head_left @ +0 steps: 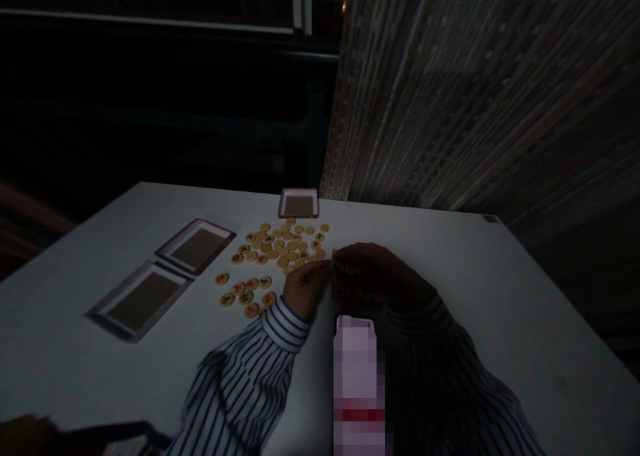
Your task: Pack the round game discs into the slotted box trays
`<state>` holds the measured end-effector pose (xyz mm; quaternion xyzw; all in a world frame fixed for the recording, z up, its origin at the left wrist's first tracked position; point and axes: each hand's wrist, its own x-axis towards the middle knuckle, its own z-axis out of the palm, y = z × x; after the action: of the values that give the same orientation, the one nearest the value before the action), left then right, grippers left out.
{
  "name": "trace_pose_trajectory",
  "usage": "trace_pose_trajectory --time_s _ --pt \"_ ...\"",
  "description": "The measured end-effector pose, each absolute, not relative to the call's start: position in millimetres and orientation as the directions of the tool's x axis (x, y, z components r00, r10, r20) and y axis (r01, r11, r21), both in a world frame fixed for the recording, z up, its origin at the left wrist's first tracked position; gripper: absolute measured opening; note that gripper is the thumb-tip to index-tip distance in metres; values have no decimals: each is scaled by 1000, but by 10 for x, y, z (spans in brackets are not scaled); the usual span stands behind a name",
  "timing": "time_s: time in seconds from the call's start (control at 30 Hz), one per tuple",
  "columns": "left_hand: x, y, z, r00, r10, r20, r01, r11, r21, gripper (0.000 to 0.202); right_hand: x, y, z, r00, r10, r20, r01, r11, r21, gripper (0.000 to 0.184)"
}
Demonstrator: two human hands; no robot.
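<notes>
Over the middle of the white table (450,256), my right hand (380,269) is curled round a small dark box-like item (343,288) with faint reddish marks; deep shadow hides its exact kind. My left hand (303,286) is closed, its thumb and fingertips pinched together at the item's left edge. Just beyond and left of my left hand, many round Chinese chess pieces (283,244) lie loose, some with red or black characters, others plain side up. A smaller group of chess pieces (245,297) lies nearer, beside my left wrist.
Two shallow rectangular trays (197,267) (135,338) lie side by side on the left. Another tray (299,215) stands at the far edge. A pixelated pale object (355,369) is in front of me. A strand curtain (400,96) hangs behind the table.
</notes>
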<state>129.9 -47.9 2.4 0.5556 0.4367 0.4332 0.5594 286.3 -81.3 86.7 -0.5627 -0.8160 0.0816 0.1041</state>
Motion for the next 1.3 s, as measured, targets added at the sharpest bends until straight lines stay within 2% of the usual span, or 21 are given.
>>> trace_pose_trajectory --time_s 0.37,0.47,0.67,0.87,1.13,1.3 --pt "1304 -499 47 215 976 44 72 -61 996 21 3016 -802 827 -331 940 81 925 340 -171 18" --pt "1296 -474 -9 204 976 77 103 -100 990 21 3054 -814 859 -319 947 34 932 321 -169 19" --pt "1282 -449 -61 210 971 109 200 -152 968 20 3134 -779 731 -249 967 -45 966 245 -85 23" --pt "1284 -467 -43 213 968 135 243 -186 952 20 3142 -743 635 -301 948 -107 936 272 -224 22" --pt "1282 -481 -40 245 952 183 283 -251 926 20 3167 -715 523 -311 946 -91 924 278 -264 22" --pt "1277 -477 -54 252 953 168 292 -240 926 22 3152 -705 474 -292 951 -100 940 266 -216 24"
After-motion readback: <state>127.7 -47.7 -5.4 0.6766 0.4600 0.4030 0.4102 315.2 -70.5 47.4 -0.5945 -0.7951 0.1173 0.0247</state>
